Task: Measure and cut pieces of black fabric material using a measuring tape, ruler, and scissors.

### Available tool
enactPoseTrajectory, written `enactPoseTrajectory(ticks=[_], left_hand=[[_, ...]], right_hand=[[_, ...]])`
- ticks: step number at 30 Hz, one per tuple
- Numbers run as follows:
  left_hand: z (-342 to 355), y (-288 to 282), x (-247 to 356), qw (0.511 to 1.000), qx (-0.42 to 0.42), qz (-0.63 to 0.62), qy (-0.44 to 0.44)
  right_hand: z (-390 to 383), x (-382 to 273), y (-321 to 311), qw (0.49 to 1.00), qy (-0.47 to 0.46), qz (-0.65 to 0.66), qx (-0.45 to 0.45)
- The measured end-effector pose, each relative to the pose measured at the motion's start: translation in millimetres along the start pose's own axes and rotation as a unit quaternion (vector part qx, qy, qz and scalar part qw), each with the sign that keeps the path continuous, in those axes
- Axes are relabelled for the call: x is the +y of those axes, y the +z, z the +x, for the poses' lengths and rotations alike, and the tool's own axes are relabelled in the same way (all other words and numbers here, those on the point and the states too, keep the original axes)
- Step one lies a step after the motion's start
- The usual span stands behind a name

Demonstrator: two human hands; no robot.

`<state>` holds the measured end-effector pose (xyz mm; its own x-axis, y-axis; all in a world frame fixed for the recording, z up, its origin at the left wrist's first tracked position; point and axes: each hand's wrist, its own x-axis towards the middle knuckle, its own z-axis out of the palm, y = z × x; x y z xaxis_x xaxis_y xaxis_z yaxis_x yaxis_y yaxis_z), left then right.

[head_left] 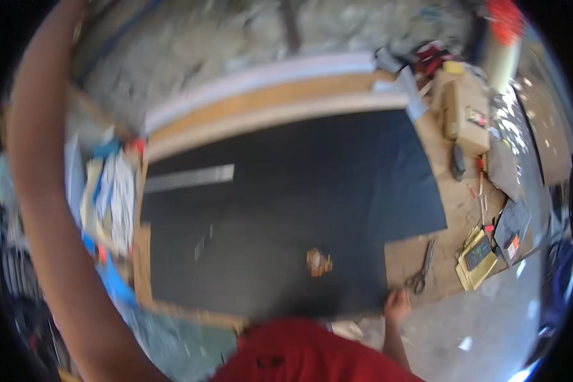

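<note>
My left arm (41, 159) rises along the left side, and its hand is beyond the top edge of the picture. My right hand (398, 305) is at the table's front edge, beside the lower right corner of a large sheet of black fabric (286, 191). Its fingers are blurred, so what they hold, if anything, cannot be made out. Just past that hand lies a pair of dark scissors (420, 274). A metal ruler (197, 177) lies on the left part of the fabric. Closer to me, a small brown object (318, 262) of unclear kind rests on it.
A cardboard box (468, 111) stands at the far right of the wooden table (404, 254). Near the right edge are yellowish envelopes with a dark device (477, 254) on top. Folded cloths (114, 197) are heaped at the left. A stone wall (235, 38) rises behind.
</note>
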<state>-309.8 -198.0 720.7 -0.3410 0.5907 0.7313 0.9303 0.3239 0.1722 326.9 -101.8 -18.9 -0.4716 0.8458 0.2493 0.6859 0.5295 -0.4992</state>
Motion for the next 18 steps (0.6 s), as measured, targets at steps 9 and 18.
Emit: enactPoseTrajectory(ticks=[9, 18], left_hand=[[-377, -159, -168, 0.669, -0.655, 0.080, -0.342], [-630, -234, -227, 0.870, -0.378, 0.313, 0.048]], right_hand=[[0, -9, 14, 0.993, -0.012, -0.120, 0.006], [-46, -143, 23, 0.998, 0.021, -0.029, 0.056]])
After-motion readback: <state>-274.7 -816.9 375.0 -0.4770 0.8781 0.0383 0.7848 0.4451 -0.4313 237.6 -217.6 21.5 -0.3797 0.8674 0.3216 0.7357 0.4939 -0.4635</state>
